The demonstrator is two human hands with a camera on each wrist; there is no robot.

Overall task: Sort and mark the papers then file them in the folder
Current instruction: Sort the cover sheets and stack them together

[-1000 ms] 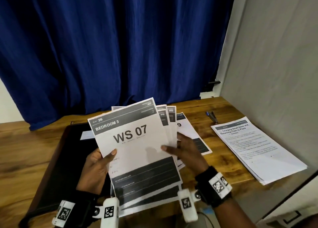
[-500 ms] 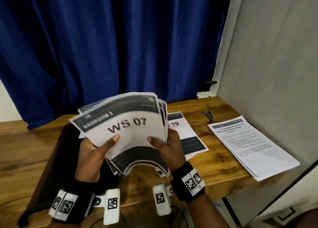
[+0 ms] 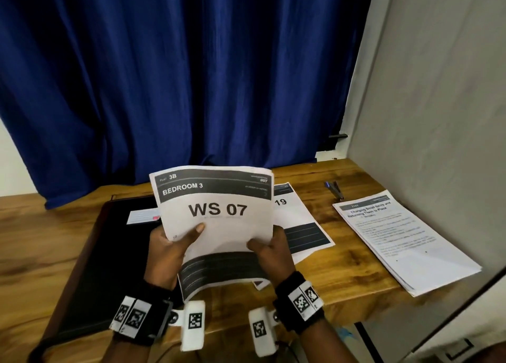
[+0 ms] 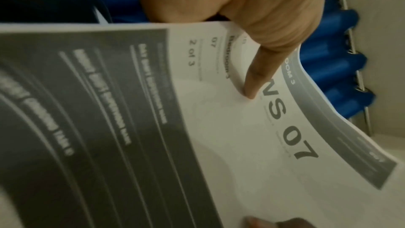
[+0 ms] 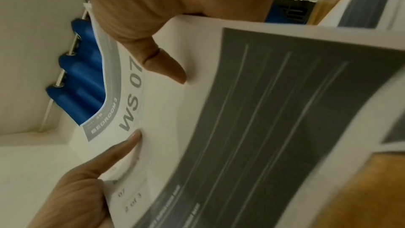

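Observation:
A squared stack of printed sheets [image 3: 219,215] stands upright above the desk, its top page reading "BEDROOM 3, WS 07" [image 4: 285,127] [image 5: 175,110]. My left hand [image 3: 175,242] grips its left edge with the thumb on the front. The stack's right edge is gripped by my right hand [image 3: 269,249], thumb also on the front. The lower part of the stack bows toward me. One sheet marked "19" [image 3: 301,225] lies flat on the desk behind the stack. A black folder [image 3: 104,253] lies open at the left.
A second pile of text pages [image 3: 402,239] lies at the desk's right, near a grey wall. A blue pen [image 3: 334,189] rests at the back right. A small white card [image 3: 141,216] sits on the folder. A blue curtain hangs behind the wooden desk [image 3: 41,239].
The sheets were fanned out a second ago; now both hands have drawn them together into one even stack, held upright by its two side edges.

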